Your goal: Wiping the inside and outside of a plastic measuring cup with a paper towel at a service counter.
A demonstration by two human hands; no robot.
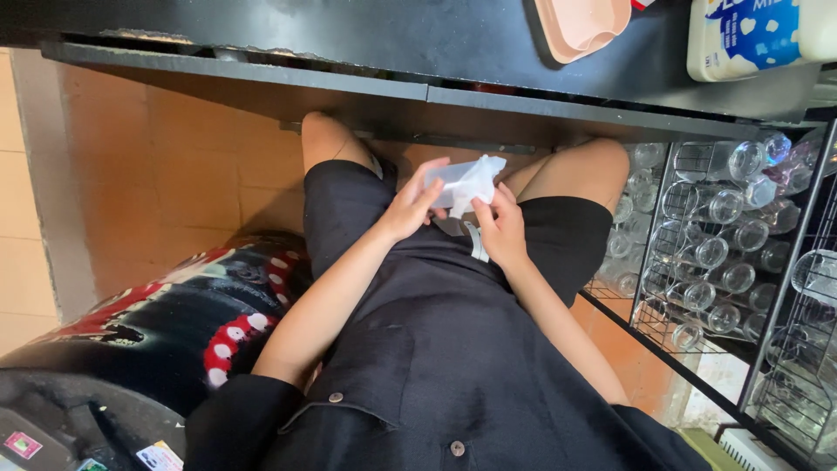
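Note:
I look down at my lap, seated in black shorts and a black buttoned top. Both hands meet over my thighs on a crumpled white, thin plastic bag (468,181). My left hand (413,204) grips the bag's left side with fingers curled over its top edge. My right hand (500,225) pinches the bag's lower right part. A narrow white strip hangs down from under my right hand.
A black counter (366,52) juts over my knees, bearing a pink tray (582,24) and a white-and-blue carton (750,37). A wire rack (724,262) of clear glass jars stands on the right. A black, red and white helmet (174,323) lies lower left on the tiled floor.

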